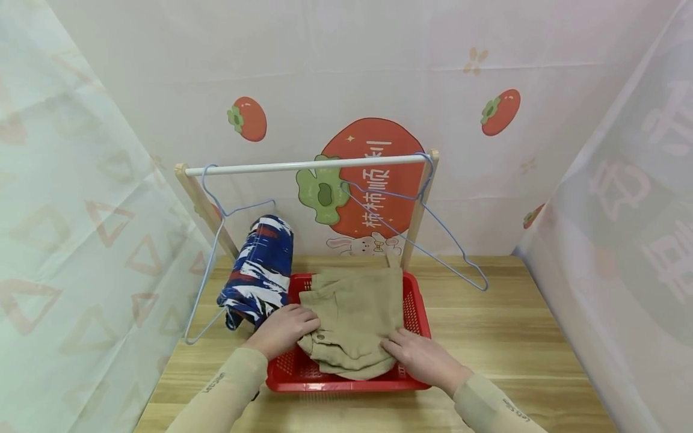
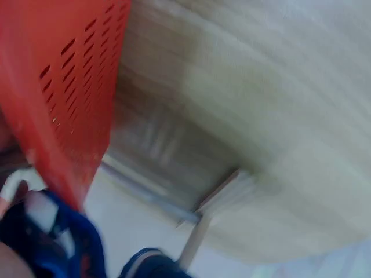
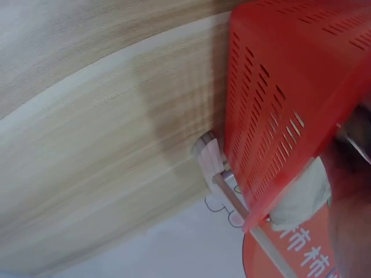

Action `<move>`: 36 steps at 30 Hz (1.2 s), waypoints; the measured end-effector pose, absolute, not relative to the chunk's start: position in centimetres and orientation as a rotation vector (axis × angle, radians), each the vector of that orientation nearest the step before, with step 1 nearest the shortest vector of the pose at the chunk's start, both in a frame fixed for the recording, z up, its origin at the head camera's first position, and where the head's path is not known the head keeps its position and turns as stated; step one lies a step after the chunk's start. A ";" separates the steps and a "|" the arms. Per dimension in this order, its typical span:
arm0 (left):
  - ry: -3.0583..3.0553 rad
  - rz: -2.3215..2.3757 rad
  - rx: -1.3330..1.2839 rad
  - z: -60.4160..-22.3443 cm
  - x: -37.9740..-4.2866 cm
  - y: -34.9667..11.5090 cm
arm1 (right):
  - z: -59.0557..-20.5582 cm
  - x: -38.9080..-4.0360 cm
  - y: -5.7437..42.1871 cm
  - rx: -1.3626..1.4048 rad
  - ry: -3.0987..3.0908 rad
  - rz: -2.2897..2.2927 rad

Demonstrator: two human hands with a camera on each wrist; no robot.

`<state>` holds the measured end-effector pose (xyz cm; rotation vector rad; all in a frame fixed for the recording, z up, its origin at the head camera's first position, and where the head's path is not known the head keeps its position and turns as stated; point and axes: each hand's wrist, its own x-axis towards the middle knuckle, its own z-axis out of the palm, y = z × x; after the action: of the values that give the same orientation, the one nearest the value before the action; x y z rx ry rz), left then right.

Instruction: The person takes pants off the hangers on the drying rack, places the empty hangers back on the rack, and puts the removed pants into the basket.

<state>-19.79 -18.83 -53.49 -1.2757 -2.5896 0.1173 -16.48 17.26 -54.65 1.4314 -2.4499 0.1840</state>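
A khaki garment with a button, folded like trousers or shorts, lies in a red perforated basket. At its left edge, my left hand grips the cloth near the button. My right hand pinches the opposite edge near the basket's right wall; its thumb is hidden. A blue, white and red patterned garment hangs folded over a blue wire hanger beside the basket. The left wrist view is blurred and shows the basket's wall; the right wrist view shows the other wall.
A clothes rack with a white rail and wooden posts stands behind the basket. Another blue hanger hangs bare at its right end. Wood-grain tabletop extends right of the basket. Printed cloth walls surround the table.
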 end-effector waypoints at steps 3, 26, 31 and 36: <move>-2.679 0.297 -1.318 -53.0 -19.5 -18.7 | -54.4 -16.4 17.6 1.440 -2.503 0.226; -2.792 -0.090 -1.077 -45.3 -16.6 -18.8 | -52.1 -16.8 20.0 1.299 -2.601 0.460; -2.768 -0.070 -0.966 -42.8 -16.0 -19.3 | -51.8 -17.0 20.5 1.276 -2.609 0.500; -2.661 -0.053 -0.925 -40.5 -15.6 -20.2 | -51.2 -17.1 20.9 1.235 -2.624 0.509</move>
<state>-15.60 -20.17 -40.53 -0.9247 -2.6609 -0.0535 -17.08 20.93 -51.23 1.2348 -2.6241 0.5087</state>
